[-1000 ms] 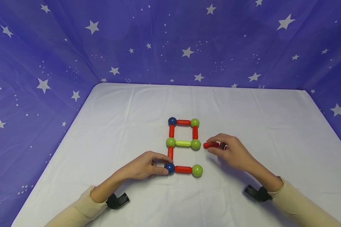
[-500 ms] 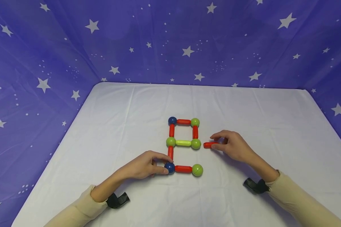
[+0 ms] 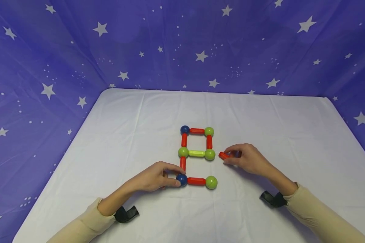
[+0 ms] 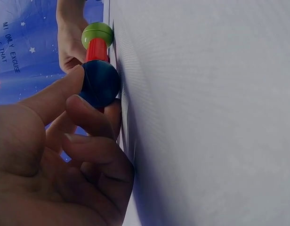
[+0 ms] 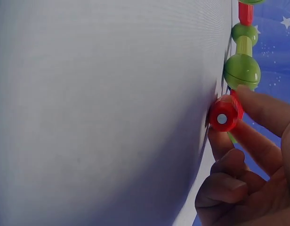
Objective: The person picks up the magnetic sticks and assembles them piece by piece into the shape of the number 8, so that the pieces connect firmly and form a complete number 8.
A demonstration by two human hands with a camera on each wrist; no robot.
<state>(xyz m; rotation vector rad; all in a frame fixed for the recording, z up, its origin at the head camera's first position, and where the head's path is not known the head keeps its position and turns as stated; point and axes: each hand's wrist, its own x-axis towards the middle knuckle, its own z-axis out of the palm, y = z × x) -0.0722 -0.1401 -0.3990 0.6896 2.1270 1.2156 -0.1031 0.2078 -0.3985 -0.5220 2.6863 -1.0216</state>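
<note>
My left hand [image 3: 153, 176] pinches a blue ball [image 3: 181, 180] at the near left corner of a ladder-like figure of balls and sticks. Thumb and fingers lie on either side of that ball [image 4: 101, 84] in the left wrist view. A red stick [image 3: 196, 181] joins it to a green ball [image 3: 211, 182] on the right. My right hand [image 3: 250, 158] holds a loose red stick [image 3: 223, 155] just right of the middle right green ball [image 3: 210, 154]. The right wrist view shows this stick's end [image 5: 232, 120] with a pale round centre, thumb and fingers around it.
Farther back, red sticks, a yellow-green stick [image 3: 196, 154], a blue ball [image 3: 185, 130] and green balls form a square lying flat. A white cloth [image 3: 134, 128] covers the table. Purple star-printed fabric [image 3: 182, 44] hangs behind and at the sides.
My right hand first loosens its upper fingers from the loose red stick, then closes on it again, and the stick has turned at a slant. The left hand stays on the blue ball.
</note>
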